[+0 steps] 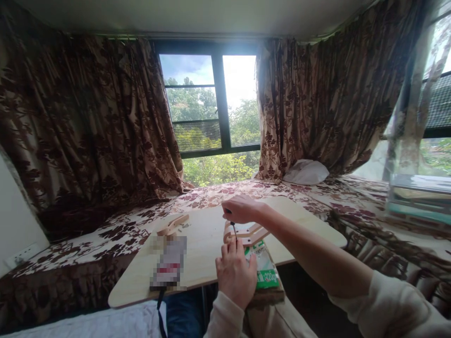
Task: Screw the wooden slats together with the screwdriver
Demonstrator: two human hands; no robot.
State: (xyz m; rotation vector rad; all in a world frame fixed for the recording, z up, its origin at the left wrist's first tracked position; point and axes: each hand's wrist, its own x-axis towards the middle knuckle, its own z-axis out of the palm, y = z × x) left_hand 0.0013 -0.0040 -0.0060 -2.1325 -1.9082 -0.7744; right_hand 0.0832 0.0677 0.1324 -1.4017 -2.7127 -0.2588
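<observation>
My right hand (239,209) is closed around the dark handle of a screwdriver (234,228), held upright with its shaft pointing down. The shaft meets a pale, curved wooden piece (252,237) with dark round holes or screw heads. Against the near left end of this piece press the fingertips of my left hand (235,272), close by the screwdriver's tip. The fingers hide the tip itself. Under the wooden piece and beside my left thumb lies a green and white printed packet (266,270), on a block-like thing (266,298) at the board's near edge.
A pale wooden board (200,263) serves as the tabletop. On its left lie another curved wooden piece (172,226), small bits beside it, and a blurred-out dark object (171,263) with a strap. Behind are a flowered cover (218,190), a white bag-like bundle (306,172), curtains and a window.
</observation>
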